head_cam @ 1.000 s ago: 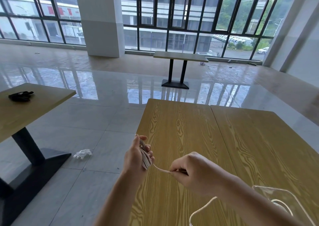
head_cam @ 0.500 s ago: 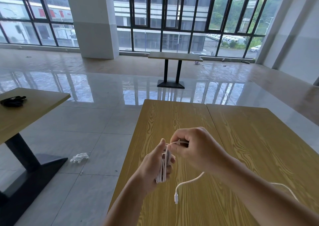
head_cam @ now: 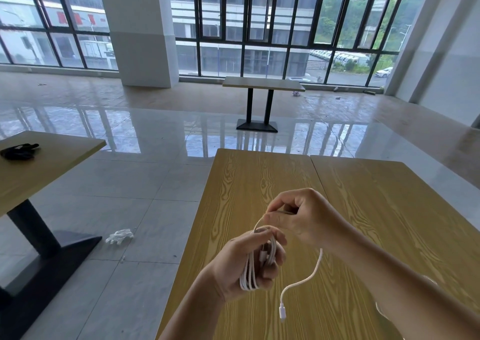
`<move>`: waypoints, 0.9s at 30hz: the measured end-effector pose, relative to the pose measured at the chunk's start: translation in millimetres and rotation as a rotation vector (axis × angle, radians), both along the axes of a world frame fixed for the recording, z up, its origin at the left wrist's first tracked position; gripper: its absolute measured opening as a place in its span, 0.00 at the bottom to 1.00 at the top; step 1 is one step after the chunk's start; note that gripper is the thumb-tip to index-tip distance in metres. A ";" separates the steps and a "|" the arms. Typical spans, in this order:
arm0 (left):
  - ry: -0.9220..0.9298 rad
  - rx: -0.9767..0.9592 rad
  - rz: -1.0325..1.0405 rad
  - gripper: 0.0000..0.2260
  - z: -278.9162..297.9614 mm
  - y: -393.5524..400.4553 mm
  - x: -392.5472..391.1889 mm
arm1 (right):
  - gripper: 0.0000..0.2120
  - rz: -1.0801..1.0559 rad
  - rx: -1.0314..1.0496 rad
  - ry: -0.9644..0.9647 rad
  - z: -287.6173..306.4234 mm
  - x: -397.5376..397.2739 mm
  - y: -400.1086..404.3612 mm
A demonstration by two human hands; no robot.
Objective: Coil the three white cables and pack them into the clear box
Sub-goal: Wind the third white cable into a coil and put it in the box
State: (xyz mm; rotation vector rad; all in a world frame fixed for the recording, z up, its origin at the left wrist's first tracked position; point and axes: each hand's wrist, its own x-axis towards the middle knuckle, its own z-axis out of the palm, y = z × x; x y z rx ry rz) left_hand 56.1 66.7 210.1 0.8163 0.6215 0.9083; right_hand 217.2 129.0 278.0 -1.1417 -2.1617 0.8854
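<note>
We find the left hand (head_cam: 242, 263) held above the near left part of the wooden table (head_cam: 259, 183), its fingers and thumb curled round a bundle of white cable (head_cam: 250, 269) already wound into several long loops; the loops run along the palm and show below the hand's lower edge. The right hand (head_cam: 298, 213) sits just above and to the right of the left, fingers curled, with thumb and forefinger pinching the same cable where a short strand arches from the pinch down to the top of the bundle. From under the right wrist the free tail of the cable hangs in an S-curve and ends in a white connector (head_cam: 282, 313), which we see against the tabletop below both hands; whether it touches the table we cannot tell. The table is two wood-grain tops set edge to edge. A faint clear edge shows beside the right forearm at the lower right, but we cannot tell what it is. Elsewhere we record a second table (head_cam: 52, 157) at the left carrying a black object (head_cam: 19, 151), a crumpled white item (head_cam: 120, 236) on the tiled floor, and a third table (head_cam: 262, 83) standing near the windows.
</note>
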 end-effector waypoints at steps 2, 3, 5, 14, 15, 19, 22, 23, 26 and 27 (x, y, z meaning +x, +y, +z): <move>-0.075 0.004 0.082 0.10 -1.7 1.8 -2.9 | 0.03 -0.049 0.043 -0.004 -0.7 5.5 4.4; -0.115 -0.001 0.130 0.11 -1.9 2.7 -4.8 | 0.03 -0.083 0.071 -0.012 -1.3 8.8 7.1; -0.161 -0.016 0.225 0.12 -2.6 4.4 -8.2 | 0.05 -0.149 0.111 -0.026 -2.9 15.5 12.1; -0.254 -0.133 0.562 0.15 -2.4 12.7 -5.9 | 0.06 -0.106 0.172 -0.172 -21.7 10.6 3.5; -0.260 -0.141 0.579 0.16 -1.9 13.7 -5.5 | 0.06 -0.095 0.171 -0.188 -23.3 8.8 2.3; -0.323 -0.172 0.644 0.16 -3.9 16.6 -4.7 | 0.06 -0.042 0.154 -0.246 -28.0 0.9 -5.6; -0.379 -0.173 0.686 0.14 -4.0 18.3 -3.3 | 0.08 0.017 0.105 -0.288 -33.5 -5.9 -13.1; -0.393 -0.173 0.695 0.14 -4.3 19.2 -3.3 | 0.08 0.040 0.085 -0.296 -34.7 -7.9 -15.7; -0.371 -0.208 0.741 0.11 -10.5 24.6 -8.5 | 0.09 0.109 0.032 -0.328 -35.8 -13.4 -21.9; -0.340 -0.222 0.770 0.10 -13.4 27.1 -11.7 | 0.10 0.134 0.010 -0.349 -34.9 -14.6 -24.1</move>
